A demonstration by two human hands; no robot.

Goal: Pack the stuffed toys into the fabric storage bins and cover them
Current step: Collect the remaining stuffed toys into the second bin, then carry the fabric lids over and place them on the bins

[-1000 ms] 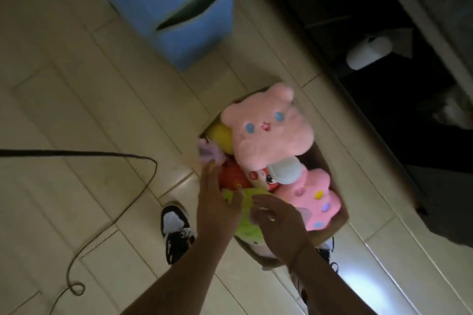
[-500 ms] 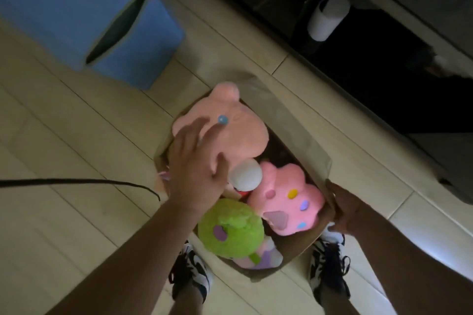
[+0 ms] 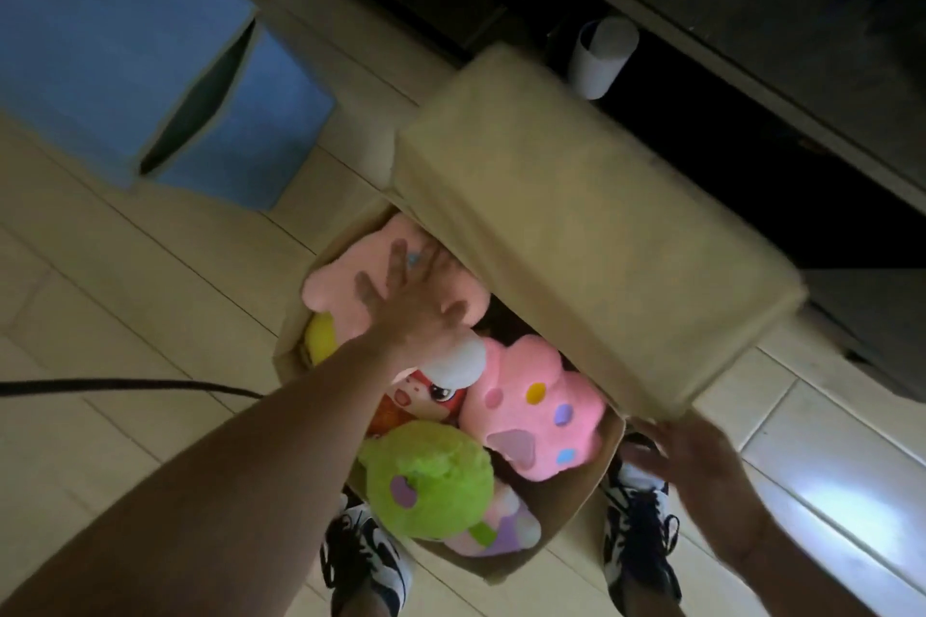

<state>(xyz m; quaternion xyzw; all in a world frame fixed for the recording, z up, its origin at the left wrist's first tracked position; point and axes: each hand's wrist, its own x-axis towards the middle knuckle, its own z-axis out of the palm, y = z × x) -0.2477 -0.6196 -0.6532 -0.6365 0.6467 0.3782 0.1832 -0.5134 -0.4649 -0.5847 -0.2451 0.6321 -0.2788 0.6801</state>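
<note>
Underfoot, pale floor tiles (image 3: 125, 296); left hand (image 3: 406, 301) flat on pink plush (image 3: 351, 286), right hand (image 3: 696, 461) open beside tan lid (image 3: 576, 226)

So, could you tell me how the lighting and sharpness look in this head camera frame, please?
Head view: the room is dim, with a bright glare patch on the floor tiles at lower right; the beige lid and right hand are smeared by motion blur; the left hand on the pink bear is soft; the shelf area at top is nearly black.

Dim indoor light; glare patch on floor tiles (image 3: 827, 506) lower right; motion blur; wide-angle edge distortion.
</note>
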